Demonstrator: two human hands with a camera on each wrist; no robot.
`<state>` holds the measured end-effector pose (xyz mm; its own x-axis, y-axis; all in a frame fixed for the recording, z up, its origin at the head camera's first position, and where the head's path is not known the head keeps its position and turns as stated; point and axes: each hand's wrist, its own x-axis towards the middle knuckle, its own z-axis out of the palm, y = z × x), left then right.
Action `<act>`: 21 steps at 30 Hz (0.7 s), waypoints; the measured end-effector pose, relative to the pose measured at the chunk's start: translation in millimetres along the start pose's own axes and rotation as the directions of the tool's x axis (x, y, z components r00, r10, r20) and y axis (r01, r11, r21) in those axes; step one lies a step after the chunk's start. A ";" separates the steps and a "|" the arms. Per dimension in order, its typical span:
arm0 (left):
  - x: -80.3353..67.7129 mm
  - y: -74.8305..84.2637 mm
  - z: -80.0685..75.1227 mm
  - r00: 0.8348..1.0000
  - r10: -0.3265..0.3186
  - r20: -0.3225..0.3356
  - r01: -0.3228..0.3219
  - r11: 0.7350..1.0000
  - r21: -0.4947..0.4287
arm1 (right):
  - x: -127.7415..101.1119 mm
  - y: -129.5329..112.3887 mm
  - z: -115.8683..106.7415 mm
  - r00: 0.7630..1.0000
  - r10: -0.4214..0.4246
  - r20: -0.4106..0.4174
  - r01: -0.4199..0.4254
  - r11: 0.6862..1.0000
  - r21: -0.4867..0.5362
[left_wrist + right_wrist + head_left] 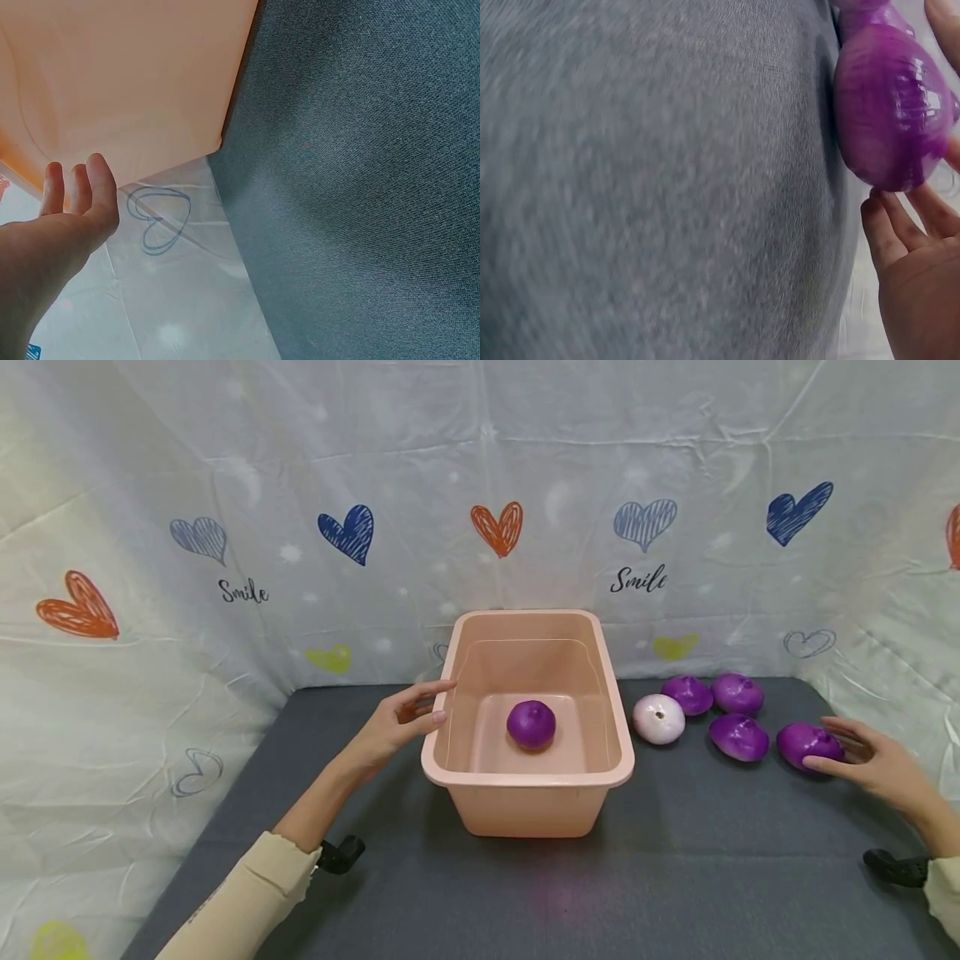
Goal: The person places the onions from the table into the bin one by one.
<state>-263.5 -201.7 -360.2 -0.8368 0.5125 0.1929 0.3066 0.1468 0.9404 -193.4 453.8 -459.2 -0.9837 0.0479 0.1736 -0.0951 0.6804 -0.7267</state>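
Observation:
A pink plastic tub (pixel 525 774) stands mid-table with one purple onion (pixel 531 724) lying inside it. My left hand (pixel 420 706) is at the tub's left rim, fingers straight and holding nothing; the left wrist view shows that hand (pixel 75 195) beside the tub's wall (pixel 127 75). My right hand (pixel 847 750) reaches to the rightmost purple onion (pixel 806 745), thumb and straight fingers spread around it. In the blurred right wrist view the fingertips (pixel 885 217) touch this onion (pixel 889 112).
Right of the tub lie a white onion (pixel 658 718) and three more purple onions (pixel 688 694) (pixel 737 693) (pixel 739 737). The grey table (pixel 675 877) is walled by a white cloth (pixel 225 485) printed with hearts at the back and sides.

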 end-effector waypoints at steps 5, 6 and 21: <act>0.4 -1.9 -1.3 1.000 0.014 0.002 -0.014 1.000 0.002 | 3.3 -2.5 1.7 0.999 -0.037 0.009 0.037 0.999 -0.030; 0.3 -1.9 -1.4 1.000 0.016 0.003 -0.016 1.000 -0.001 | 4.2 -2.8 1.8 0.999 -0.041 0.011 0.041 0.999 -0.031; 2.2 -2.9 -0.2 1.000 0.015 0.005 -0.015 1.000 -0.024 | -0.5 -3.0 -4.4 1.000 0.026 -0.009 -0.026 0.999 -0.036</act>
<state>-266.3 -201.2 -362.4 -0.8299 0.5186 0.2058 0.3083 0.1188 0.9439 -192.0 455.0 -454.2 -0.9843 0.0725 0.1609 -0.0636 0.7046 -0.7068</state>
